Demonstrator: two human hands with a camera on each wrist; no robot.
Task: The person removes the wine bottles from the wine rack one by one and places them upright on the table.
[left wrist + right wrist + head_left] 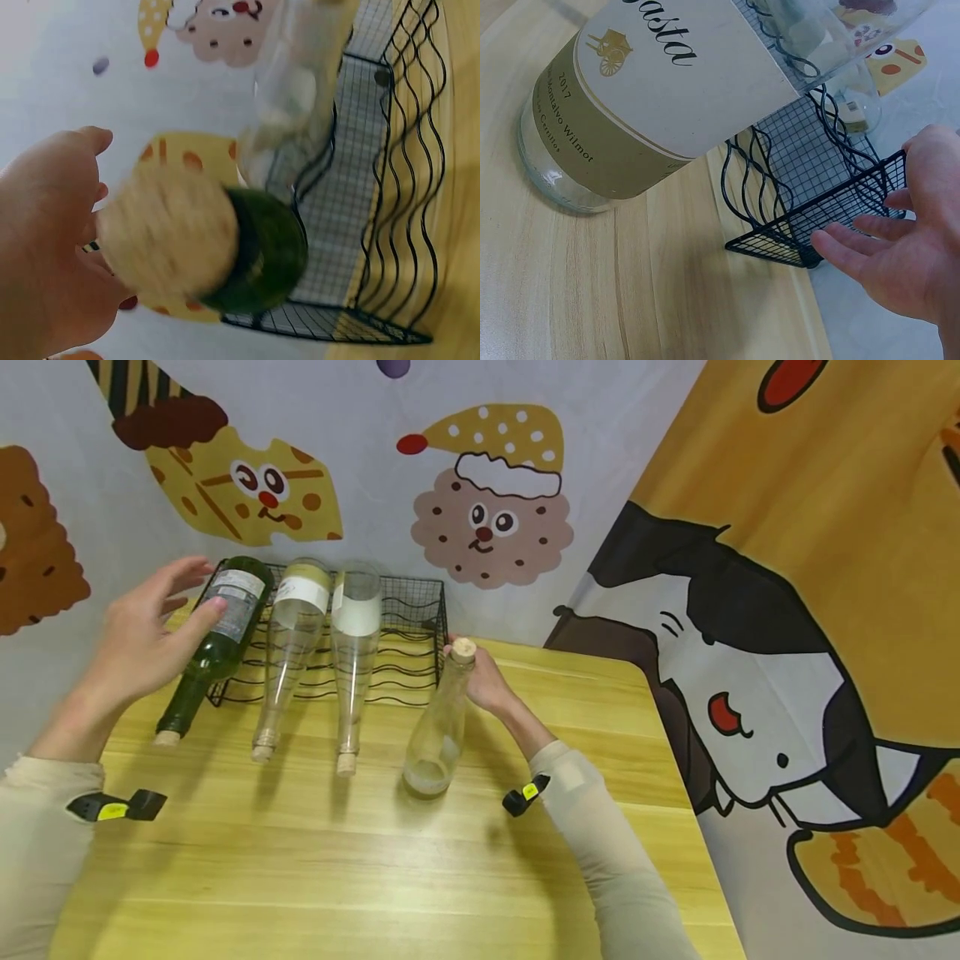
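In the head view a green bottle (238, 602) with a cork and two clear corked bottles, one in the middle (288, 639) and one on its right (356, 647), lie in a black wire rack (442, 639), necks pointing toward me. My left hand (142, 631) is at the green bottle's left side, fingers spread and thumb overlapping its label. The left wrist view shows the cork (169, 232) close up. A third clear bottle (435, 739) stands upright, corked, in front of the rack's right end. Behind its neck my right hand (487, 681) extends loose fingers beside the rack's mesh end (840, 202).
The rack sits at the back of a light wooden table (375, 877). Right behind it hangs a white cloth (360, 460) with cartoon prints, and a second printed cloth (750, 577) hangs along the table's right edge.
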